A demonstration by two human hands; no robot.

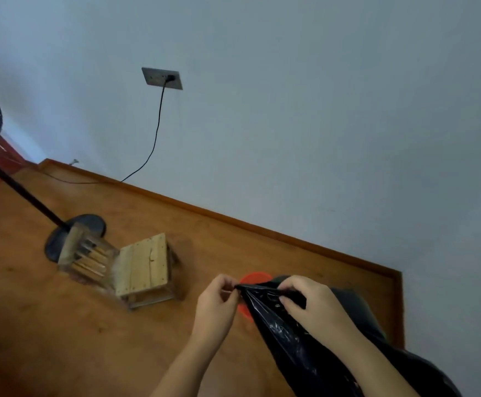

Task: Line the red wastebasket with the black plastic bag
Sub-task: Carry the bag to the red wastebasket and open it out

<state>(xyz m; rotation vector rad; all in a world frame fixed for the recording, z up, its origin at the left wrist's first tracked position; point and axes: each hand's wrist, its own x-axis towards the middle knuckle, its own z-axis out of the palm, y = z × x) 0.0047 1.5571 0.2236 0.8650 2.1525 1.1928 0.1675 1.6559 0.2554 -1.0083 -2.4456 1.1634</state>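
I am looking down at two bare hands working a black plastic bag (279, 319) above a brown wooden floor (62, 325).

The main risk, as I judge it, is that the thin film clings to itself and the bag's mouth does not part. Both hands grip close together on one bunched edge, so a hard pull could tear the plastic or slip it out of the pinch. A second risk is aim: the bag hides most of the red wastebasket (252, 279), so its rim is hard to find when lowering the bag.

The left hand (219, 302) pinches the bag's top corner, its fingers (228, 286) pressed together on the film. The right hand (305, 302) pinches the same edge just to the right, its fingers (286, 292) curled into the crumpled plastic.

The bag is glossy, wrinkled and closed, hanging from the hands down toward the near right corner. The wastebasket shows only as a red curved patch behind the bag, between the hands, on the floor near the pale wall (291, 124).

A small wooden stool (143, 265) stands well apart to the left.
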